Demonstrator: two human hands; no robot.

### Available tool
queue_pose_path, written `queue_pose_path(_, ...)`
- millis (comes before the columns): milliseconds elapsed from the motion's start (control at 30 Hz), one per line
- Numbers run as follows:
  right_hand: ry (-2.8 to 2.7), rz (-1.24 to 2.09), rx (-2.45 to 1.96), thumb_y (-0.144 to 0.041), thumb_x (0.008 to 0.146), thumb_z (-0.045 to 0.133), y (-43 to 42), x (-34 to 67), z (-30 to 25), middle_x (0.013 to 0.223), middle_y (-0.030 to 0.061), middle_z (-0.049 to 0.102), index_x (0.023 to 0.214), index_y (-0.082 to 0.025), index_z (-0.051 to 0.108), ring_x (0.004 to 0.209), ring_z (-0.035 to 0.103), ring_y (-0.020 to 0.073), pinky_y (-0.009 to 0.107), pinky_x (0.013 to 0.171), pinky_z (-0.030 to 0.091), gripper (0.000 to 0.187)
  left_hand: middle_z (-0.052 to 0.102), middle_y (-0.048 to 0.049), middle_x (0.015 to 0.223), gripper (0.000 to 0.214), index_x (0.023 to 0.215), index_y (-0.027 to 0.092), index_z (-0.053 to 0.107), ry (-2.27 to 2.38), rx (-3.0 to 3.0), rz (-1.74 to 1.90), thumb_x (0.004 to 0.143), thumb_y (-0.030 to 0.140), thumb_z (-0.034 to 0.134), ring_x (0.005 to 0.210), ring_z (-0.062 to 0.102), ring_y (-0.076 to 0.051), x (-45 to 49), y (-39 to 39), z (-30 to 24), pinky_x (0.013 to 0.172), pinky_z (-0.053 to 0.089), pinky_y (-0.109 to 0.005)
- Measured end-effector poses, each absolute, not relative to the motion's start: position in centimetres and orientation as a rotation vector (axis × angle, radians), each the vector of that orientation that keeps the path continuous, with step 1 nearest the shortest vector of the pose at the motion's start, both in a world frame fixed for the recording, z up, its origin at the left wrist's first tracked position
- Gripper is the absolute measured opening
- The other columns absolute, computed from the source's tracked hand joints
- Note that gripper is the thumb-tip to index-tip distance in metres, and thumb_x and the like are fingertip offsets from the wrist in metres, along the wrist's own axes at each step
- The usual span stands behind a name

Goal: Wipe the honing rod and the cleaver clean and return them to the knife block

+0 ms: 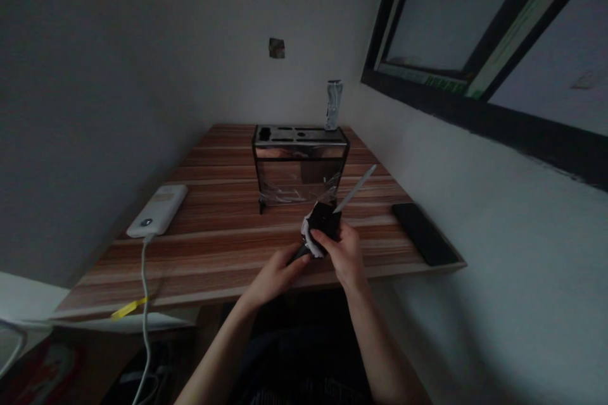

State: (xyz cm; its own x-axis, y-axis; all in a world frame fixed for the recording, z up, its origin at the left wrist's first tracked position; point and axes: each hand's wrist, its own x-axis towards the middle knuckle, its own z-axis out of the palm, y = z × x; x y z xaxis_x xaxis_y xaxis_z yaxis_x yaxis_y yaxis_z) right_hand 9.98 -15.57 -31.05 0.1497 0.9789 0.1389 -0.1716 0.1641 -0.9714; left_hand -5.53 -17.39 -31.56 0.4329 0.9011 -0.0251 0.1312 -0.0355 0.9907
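Note:
My left hand point(280, 273) is closed around the dark handle point(301, 253) of a knife. The knife's pale, narrow blade point(357, 187) points up and to the right. My right hand point(346, 253) pinches a black piece with a white edge, perhaps a folded cloth point(325, 218), against the knife; the blade comes out beyond it. The cloth hides the middle of the knife. Just behind my hands stands a knife holder point(300, 168) with a slotted top and a shiny front partly covered by clear film.
A grey upright object point(334, 104) rises at the holder's right end. On the left of the wooden table point(209, 253) lies a white power bank point(159, 210) with a cable point(144, 278) hanging over the edge, near a yellow strip point(128, 308). A black phone point(424, 234) lies at right.

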Motion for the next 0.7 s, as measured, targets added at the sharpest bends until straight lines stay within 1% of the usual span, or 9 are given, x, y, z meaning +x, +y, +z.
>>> queue_pose_path(100, -1.021, 1.054, -1.016, -0.035, 0.063, 0.081, -14.9, 10.9, -30.5, 0.083, 0.0047, 0.074, 0.086, -0.018, 0.070, 0.071, 0.067, 0.0188, 0.028, 0.063, 0.054, 0.031, 0.034, 0.0083, 0.055, 0.040, 0.100, 0.011, 0.059, 0.939, 1.458, 0.763, 0.086, 0.047, 0.052, 0.047, 0.026, -0.007, -5.6, -17.3, -31.7, 0.043, 0.022, -0.018)
queue_pose_path(233, -0.969, 0.964, -1.015, -0.035, 0.060, 0.082, -13.6, 12.7, -29.4, 0.079, 0.0041, 0.073, 0.083, -0.017, 0.071, 0.066, 0.066, 0.0179, 0.028, 0.060, 0.052, 0.031, 0.033, 0.0073, 0.059, 0.047, 0.095, 0.009, 0.059, 0.949, 1.474, 0.730, 0.083, 0.054, 0.052, 0.051, 0.026, -0.007, -5.8, -17.3, -32.0, 0.045, 0.021, -0.018)
queue_pose_path(333, -0.942, 0.907, -0.964, -0.035, 0.061, 0.081, -12.4, 14.2, -28.4, 0.075, 0.0027, 0.073, 0.081, -0.017, 0.071, 0.064, 0.065, 0.0172, 0.028, 0.059, 0.052, 0.029, 0.036, 0.0063, 0.060, 0.047, 0.094, 0.009, 0.061, 0.966, 1.492, 0.742, 0.082, 0.055, 0.053, 0.054, 0.029, -0.008, -5.8, -17.3, -31.9, 0.047, 0.024, -0.019)
queue_pose_path(433, -0.909, 0.844, -0.929, -0.037, 0.063, 0.079, -11.3, 15.6, -27.3, 0.073, 0.0023, 0.072, 0.079, -0.016, 0.071, 0.064, 0.065, 0.0168, 0.029, 0.061, 0.052, 0.028, 0.044, 0.0038, 0.062, 0.045, 0.099, 0.010, 0.063, 0.989, 1.550, 0.750, 0.084, 0.051, 0.053, 0.058, 0.037, -0.011, -5.8, -17.4, -31.8, 0.052, 0.030, -0.020)
queue_pose_path(500, -0.870, 0.801, -0.905, -0.039, 0.062, 0.078, -10.6, 16.4, -26.6, 0.074, 0.0025, 0.072, 0.077, -0.016, 0.071, 0.066, 0.065, 0.0167, 0.029, 0.062, 0.052, 0.028, 0.052, 0.0008, 0.069, 0.043, 0.101, 0.011, 0.064, 0.993, 1.598, 0.749, 0.086, 0.049, 0.051, 0.064, 0.043, -0.013, -5.8, -17.4, -31.8, 0.059, 0.036, -0.021)
queue_pose_path(567, -0.836, 0.775, -0.863, -0.039, 0.062, 0.078, -9.9, 17.0, -26.1, 0.078, 0.0024, 0.072, 0.079, -0.016, 0.070, 0.069, 0.065, 0.0164, 0.028, 0.063, 0.052, 0.030, 0.059, -0.0020, 0.079, 0.043, 0.105, 0.012, 0.065, 0.987, 1.633, 0.746, 0.087, 0.047, 0.050, 0.072, 0.048, -0.015, -5.8, -17.3, -31.9, 0.066, 0.039, -0.023)
queue_pose_path(633, -0.810, 0.754, -0.827, -0.040, 0.062, 0.077, -9.3, 17.4, -25.6, 0.080, 0.0018, 0.072, 0.081, -0.016, 0.070, 0.071, 0.065, 0.0160, 0.028, 0.064, 0.051, 0.031, 0.063, -0.0034, 0.085, 0.042, 0.106, 0.012, 0.066, 0.985, 1.653, 0.750, 0.087, 0.046, 0.051, 0.076, 0.051, -0.017, -5.8, -17.3, -32.0, 0.070, 0.041, -0.024)
queue_pose_path(700, -0.788, 0.730, -0.813, -0.041, 0.062, 0.077, -8.9, 17.5, -25.4, 0.079, 0.0014, 0.071, 0.081, -0.016, 0.069, 0.070, 0.064, 0.0157, 0.028, 0.063, 0.051, 0.032, 0.064, -0.0036, 0.086, 0.041, 0.105, 0.013, 0.067, 0.997, 1.645, 0.767, 0.086, 0.046, 0.053, 0.077, 0.053, -0.017, -5.8, -17.4, -32.0, 0.070, 0.041, -0.023)
